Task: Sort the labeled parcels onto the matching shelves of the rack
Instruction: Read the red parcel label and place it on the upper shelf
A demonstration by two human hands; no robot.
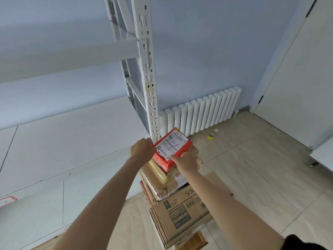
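Heads up, a lot is hard to read here. The label on the red parcel (172,149) has handwriting scrawled across it, but the print is too small and blurry to make out. Your left hand (141,147) is curled against the parcel's left edge, fingertips tucked out of sight behind it. Your right hand (185,160) grips the near right corner, thumb on top of the label.

The parcel sits on top of a messy stack of cardboard boxes (177,201), whose bottom is cut off by the frame. It's just right of the rack (146,69) upright, near its foot. A shelf tag (7,201) at far left is half cropped. A yellow tape roll (210,136) lies on the floor by the radiator (201,112).
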